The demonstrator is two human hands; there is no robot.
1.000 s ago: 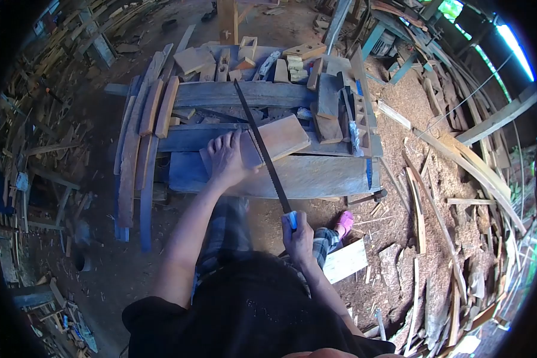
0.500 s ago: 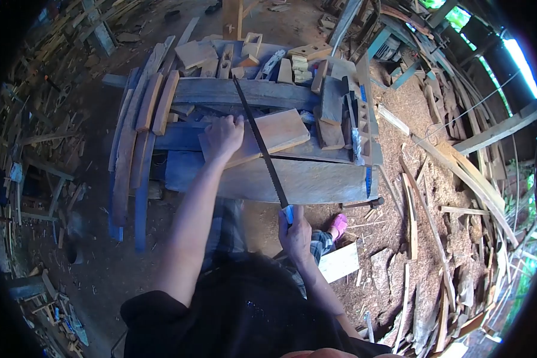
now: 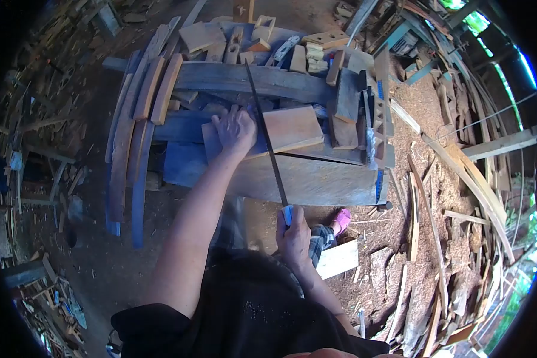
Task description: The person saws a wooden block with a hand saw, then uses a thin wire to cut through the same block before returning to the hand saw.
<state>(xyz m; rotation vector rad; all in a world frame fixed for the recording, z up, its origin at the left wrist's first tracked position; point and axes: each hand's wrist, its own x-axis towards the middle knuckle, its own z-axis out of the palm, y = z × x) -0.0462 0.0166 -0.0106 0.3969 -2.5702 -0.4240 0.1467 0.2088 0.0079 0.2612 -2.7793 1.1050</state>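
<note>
A hand saw (image 3: 267,140) with a long dark toothed blade slants across a flat wooden board (image 3: 295,126). My right hand (image 3: 293,235) is closed round its blue handle, in front of the bench. Its blade passes over the board close to the right of my left hand (image 3: 237,130). That hand presses down on the board's left part, fingers bent toward the far edge; the fingertips are partly hard to make out. The board lies on wider planks (image 3: 268,179) that form the bench top. Whether the teeth sit in a cut cannot be told.
Small wooden blocks (image 3: 259,46) and offcuts line the bench's far side. Long curved strips (image 3: 122,143) lean along its left end. At right, wood shavings (image 3: 394,238) and loose slats (image 3: 413,221) cover the floor. A pink shoe (image 3: 340,221) shows below the bench.
My left hand has shifted slightly right on the board, its fingers more spread over it. The saw's tip has moved a little right and away from me. The whole view has shifted slightly.
</note>
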